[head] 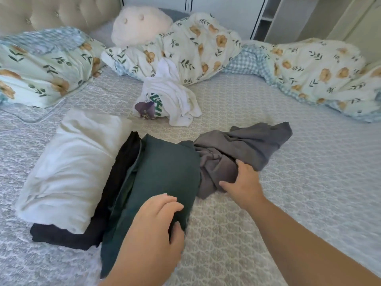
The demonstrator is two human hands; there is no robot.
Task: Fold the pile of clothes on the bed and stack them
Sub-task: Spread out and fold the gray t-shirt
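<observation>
Folded white item [68, 168] sits on a folded black one [86, 230]. Left hand [156, 221] grips folded green garment's [162, 174] near edge, placing it beside them. Right hand [241, 180] clutches crumpled grey garment [247, 145]; likely next: spread, fold. White printed tee [167, 96] unfolded behind.

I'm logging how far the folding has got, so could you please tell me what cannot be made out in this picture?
All in the head view:
- Black garment: mostly covered by the white folded garment and the dark green folded garment, so its fold is unclear.
- Dark green garment's near end: hidden under the left hand.
- Grey garment: crumpled, type unclear; the right hand covers its near part.
- White printed T-shirt: lettering bunched, unreadable.
</observation>
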